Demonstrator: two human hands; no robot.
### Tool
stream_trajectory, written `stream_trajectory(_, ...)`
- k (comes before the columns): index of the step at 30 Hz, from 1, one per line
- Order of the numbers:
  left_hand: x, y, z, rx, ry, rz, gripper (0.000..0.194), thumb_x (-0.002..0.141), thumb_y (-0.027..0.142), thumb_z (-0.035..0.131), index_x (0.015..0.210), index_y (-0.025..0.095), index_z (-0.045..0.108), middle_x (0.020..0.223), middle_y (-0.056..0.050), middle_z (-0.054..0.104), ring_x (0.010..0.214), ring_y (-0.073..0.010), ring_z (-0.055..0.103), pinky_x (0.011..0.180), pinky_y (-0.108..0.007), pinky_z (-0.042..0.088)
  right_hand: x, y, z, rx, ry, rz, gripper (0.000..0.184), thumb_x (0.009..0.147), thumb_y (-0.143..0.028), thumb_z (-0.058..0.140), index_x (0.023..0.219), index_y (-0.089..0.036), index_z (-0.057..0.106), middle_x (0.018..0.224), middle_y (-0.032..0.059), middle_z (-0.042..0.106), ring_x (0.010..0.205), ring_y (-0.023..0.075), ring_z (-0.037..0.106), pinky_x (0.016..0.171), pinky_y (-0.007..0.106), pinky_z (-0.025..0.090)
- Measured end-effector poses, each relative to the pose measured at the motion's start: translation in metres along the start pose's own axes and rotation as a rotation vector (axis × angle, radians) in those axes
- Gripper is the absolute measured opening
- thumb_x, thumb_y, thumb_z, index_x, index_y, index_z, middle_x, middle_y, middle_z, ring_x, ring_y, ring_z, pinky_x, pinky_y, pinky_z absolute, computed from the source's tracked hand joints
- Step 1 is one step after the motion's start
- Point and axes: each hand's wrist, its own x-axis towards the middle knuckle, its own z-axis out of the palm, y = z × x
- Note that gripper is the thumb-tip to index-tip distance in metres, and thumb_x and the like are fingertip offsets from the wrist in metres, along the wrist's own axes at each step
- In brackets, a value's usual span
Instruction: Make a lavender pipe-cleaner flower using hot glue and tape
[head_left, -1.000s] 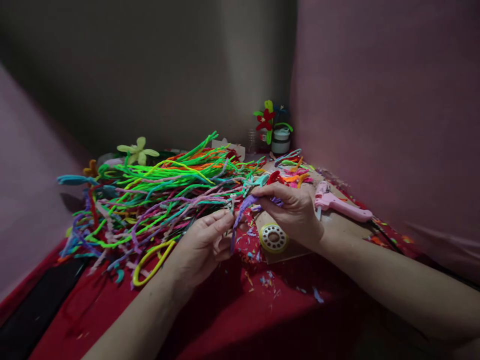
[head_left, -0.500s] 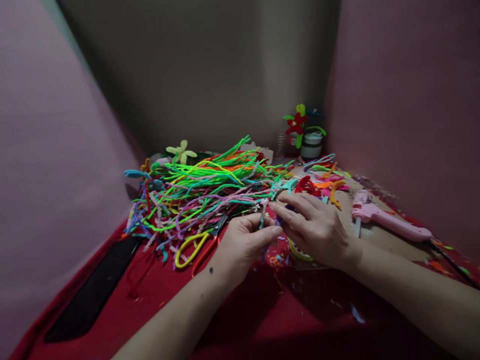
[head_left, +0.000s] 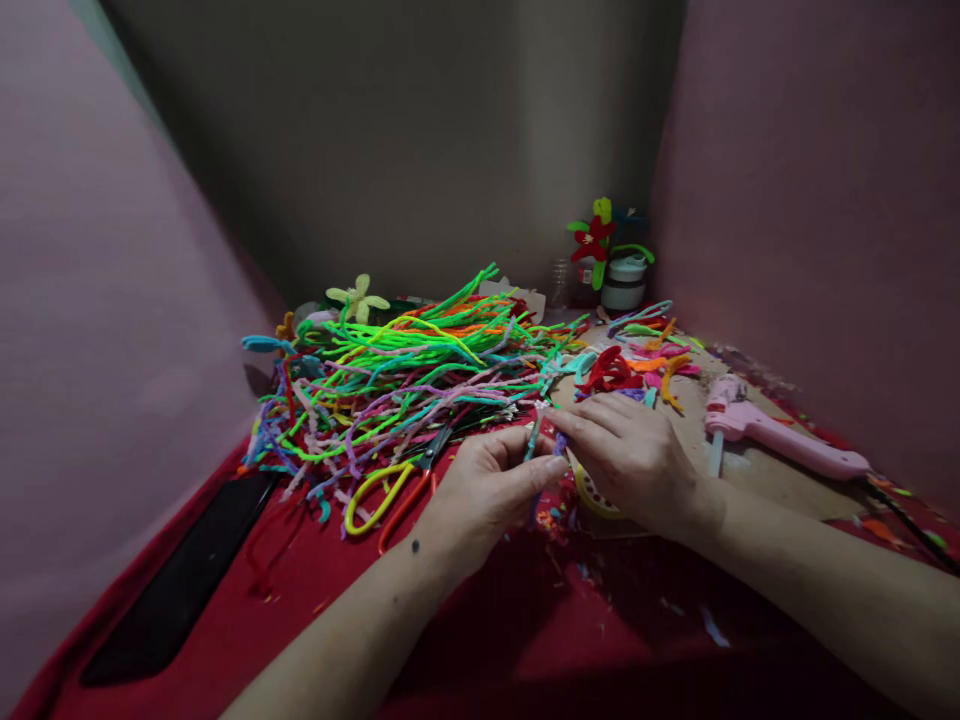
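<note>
My left hand point(head_left: 487, 480) is closed, thumb and fingers pinching a thin green-wrapped stem point(head_left: 533, 438) with a small pale tip. A purple pipe cleaner point(head_left: 560, 444) rises beside the stem, between my two hands. Its lower part is hidden behind the left thumb. My right hand point(head_left: 630, 450) closes its fingers on the purple pipe cleaner's far side, though its fingertips are partly hidden. Just left of my left hand lie scissors point(head_left: 382, 497) with yellow and orange-red handles. Under my right hand, a round yellow item point(head_left: 592, 497) shows in part.
A large pile of coloured pipe cleaners point(head_left: 420, 350) covers the table's back left. At right, a pink glue gun point(head_left: 787, 437) rests on a brown board point(head_left: 780, 490). Pipe-cleaner flowers point(head_left: 592, 240) stand behind, near a lidded jar point(head_left: 624, 283). A black flat object point(head_left: 180, 580) lies front left.
The view has shifted slightly. My right hand has moved a little away from the stem's tip, and more of the purple pipe cleaner shows between my hands. Both hands stay closed.
</note>
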Motion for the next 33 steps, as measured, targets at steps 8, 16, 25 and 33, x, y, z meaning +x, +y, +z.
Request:
stream_trajectory(8,0.007,0.008,-0.020,-0.171,0.334,0.122,0.018,0.063,0.024,0.073,0.069,0.014,0.059,0.049,0.006,0.046,0.035,-0.0008,0.027,0.036,-0.017,0.017,0.023,0.025,0.001,0.221,-0.147,0.483,0.028,0.080,-0.011,0.050,0.103,-0.015,0.066,0.091,0.0084,0.069,0.079,0.0174,0.063,0.069,0.028,0.048)
stream_trajectory(16,0.025,0.009,-0.055,-0.281,0.550,0.214,0.023,0.060,0.020,0.074,0.074,0.013,0.058,0.051,0.006,0.053,0.032,0.0000,0.029,0.034,-0.015,0.018,0.091,0.020,0.061,0.127,-0.556,0.445,0.023,0.079,-0.028,0.056,0.096,-0.024,0.072,0.089,0.0084,0.072,0.081,0.0212,0.064,0.062,0.025,0.041)
stream_trajectory(25,0.031,0.002,-0.061,-0.233,0.532,0.176,0.031,0.053,0.023,0.079,0.075,0.014,0.059,0.055,0.004,0.057,0.040,-0.0041,0.046,0.037,-0.015,0.028,0.083,0.041,0.064,0.116,-0.388,0.542,0.021,0.079,-0.025,0.056,0.086,-0.019,0.075,0.081,0.0062,0.072,0.075,0.0167,0.063,0.064,0.023,0.040)
stream_trajectory(33,0.025,0.000,-0.048,-0.102,0.450,0.160,0.025,0.062,0.027,0.075,0.078,0.013,0.061,0.053,0.006,0.049,0.040,-0.0013,0.034,0.038,-0.015,0.021,0.052,0.043,0.043,0.380,-0.168,0.638,0.016,0.074,-0.024,0.061,0.074,-0.015,0.075,0.065,0.0042,0.070,0.063,0.0146,0.060,0.058,0.024,0.040)
